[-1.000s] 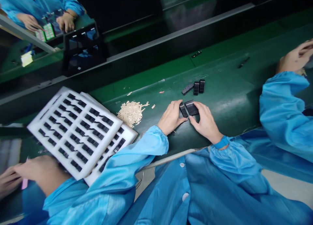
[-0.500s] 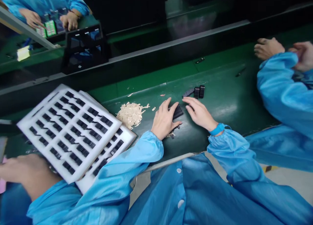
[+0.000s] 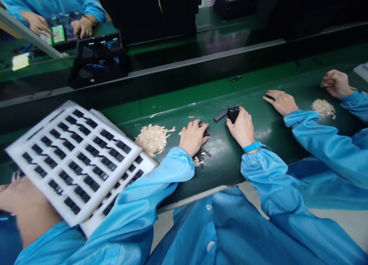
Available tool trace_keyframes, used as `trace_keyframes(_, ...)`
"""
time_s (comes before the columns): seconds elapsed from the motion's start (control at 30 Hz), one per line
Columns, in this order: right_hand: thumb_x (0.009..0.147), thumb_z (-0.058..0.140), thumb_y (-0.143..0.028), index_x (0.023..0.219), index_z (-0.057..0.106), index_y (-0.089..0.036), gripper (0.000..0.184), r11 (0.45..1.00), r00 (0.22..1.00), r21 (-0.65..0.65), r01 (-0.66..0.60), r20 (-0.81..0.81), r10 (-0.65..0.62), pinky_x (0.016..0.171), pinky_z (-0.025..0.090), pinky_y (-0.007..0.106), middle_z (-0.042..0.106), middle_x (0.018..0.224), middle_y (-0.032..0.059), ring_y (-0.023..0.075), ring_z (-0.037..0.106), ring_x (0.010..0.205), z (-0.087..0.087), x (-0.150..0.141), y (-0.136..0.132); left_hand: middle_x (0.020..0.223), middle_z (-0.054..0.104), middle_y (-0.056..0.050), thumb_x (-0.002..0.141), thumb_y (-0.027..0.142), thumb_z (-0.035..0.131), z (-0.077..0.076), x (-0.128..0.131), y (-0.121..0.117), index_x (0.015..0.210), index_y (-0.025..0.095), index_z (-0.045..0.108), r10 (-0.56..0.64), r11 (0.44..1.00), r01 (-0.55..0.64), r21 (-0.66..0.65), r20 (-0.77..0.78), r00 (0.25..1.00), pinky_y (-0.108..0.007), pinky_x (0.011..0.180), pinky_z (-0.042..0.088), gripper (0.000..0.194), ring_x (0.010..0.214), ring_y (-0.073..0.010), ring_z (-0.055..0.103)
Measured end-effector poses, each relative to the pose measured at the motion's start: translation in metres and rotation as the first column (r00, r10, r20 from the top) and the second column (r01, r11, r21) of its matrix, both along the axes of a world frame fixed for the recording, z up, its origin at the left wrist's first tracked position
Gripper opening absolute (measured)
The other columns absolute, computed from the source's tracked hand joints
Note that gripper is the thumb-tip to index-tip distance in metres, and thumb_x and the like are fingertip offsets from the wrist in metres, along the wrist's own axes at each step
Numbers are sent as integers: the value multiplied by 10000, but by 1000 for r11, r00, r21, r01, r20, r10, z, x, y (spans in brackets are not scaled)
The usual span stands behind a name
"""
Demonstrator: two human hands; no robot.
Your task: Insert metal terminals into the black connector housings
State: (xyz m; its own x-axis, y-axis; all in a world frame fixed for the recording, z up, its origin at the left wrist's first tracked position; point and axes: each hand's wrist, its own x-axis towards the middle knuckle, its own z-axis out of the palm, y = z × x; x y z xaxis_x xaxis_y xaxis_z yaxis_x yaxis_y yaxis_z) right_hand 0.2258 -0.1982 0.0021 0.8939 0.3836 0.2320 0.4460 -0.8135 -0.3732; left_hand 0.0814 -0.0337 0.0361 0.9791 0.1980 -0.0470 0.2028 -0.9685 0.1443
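Black ridged stack [image 3: 205, 130] mid-worktop [image 3: 221, 167]; left hand [image 3: 192, 138] half-curled, holding it. Right hand [image 3: 242, 127], fingers and thumb closed about black slotted blocks [image 3: 232, 113], farther right. Tan tab pile [image 3: 153, 139] to left.

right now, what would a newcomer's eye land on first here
Probably the white tray of black parts in rows, lying over a second tray at the left. Next, the pale heap on the green table between the trays and the left hand. That hand partly covers a black stack; the right hand is curled around black blocks.
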Motion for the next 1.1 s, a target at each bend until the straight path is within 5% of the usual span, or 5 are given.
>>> trace_keyframes(0.23, 841, 560, -230, 1391, 467, -37, 590, 997, 998, 64, -50, 48, 47, 999, 467, 546, 641, 1205, 240, 380, 562, 1134, -15, 9, -15, 1485, 502, -169, 955, 386, 604, 5, 28, -3, 1408, 163, 511, -78, 996, 84, -33, 169, 983, -491, 1164, 373, 513, 1386, -324, 452)
trace_keyframes(0.5, 824, 573, -256, 1388, 499, -62, 601, 996, 996, 88, -28, 84, 21, 971, 486, 513, 668, 1202, 202, 365, 578, 1099, -25, 5, -28, 1233, 622, -152, 946, 202, 570, -1, 87, -26, 1259, 128, 560, -29, 997, 35, -76, 84, 996, -377, 988, 503, 322, 1169, -279, 603)
trace_keyframes(0.8, 821, 572, -259, 1381, 503, -65, 596, 992, 998, 123, 2, 64, -10, 972, 487, 524, 667, 1199, 202, 364, 578, 1108, -26, 3, -28, 1162, 712, -128, 971, 260, 510, 0, 93, -18, 1338, 179, 503, 120, 960, -119, -253, -9, 993, -386, 951, 509, 376, 1090, -275, 691)
trace_keyframes(0.93, 835, 566, -274, 1376, 499, -69, 582, 990, 999, 140, -12, 44, 6, 977, 484, 562, 658, 1218, 224, 383, 575, 1129, -26, -4, -25, 1072, 745, -158, 990, 321, 490, 4, 94, -23, 1231, 151, 579, 94, 973, -102, -205, -50, 994, -408, 930, 510, 309, 1057, -305, 711)
trace_keyframes(1.1, 925, 426, -234, 1438, 424, -179, 516, 977, 998, 207, -47, -30, 54, 894, 515, 620, 640, 1255, 201, 380, 614, 1153, -2, 66, -64, 1051, 759, -143, 996, 341, 500, 4, 88, -31, 1207, 154, 589, 60, 970, -70, -232, -50, 997, -391, 923, 513, 295, 1063, -292, 714)
